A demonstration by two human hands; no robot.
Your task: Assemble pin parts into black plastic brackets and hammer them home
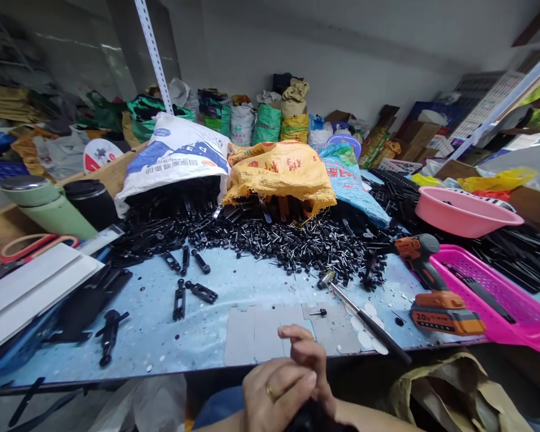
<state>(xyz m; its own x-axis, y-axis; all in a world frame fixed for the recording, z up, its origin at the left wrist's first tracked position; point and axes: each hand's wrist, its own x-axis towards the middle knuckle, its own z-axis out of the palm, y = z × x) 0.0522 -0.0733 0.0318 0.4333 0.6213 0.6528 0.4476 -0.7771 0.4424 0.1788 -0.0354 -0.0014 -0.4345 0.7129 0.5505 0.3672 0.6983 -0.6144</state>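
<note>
At the table's front edge my left hand [274,387], with a ring on one finger, is closed on a dark, black part [317,419]. Close against it is my right hand [312,360], its fingers curled around the same part. Much of that part is hidden by the hands and the frame's bottom edge, so its kind cannot be made out. Just beyond the hands a single black-headed screw [321,312] lies on a grey pad [270,330]. To its right rests a hammer [364,318] with a black handle, over some white discs.
Screws [297,240] and black clamp-like parts [180,300] spread below an orange sack [279,174] and a white sack [175,150]. Right stand a cordless drill [432,288], a pink basket [495,306] and a pink basin [468,216]. Scissors [36,246] and a green flask [49,207] are left.
</note>
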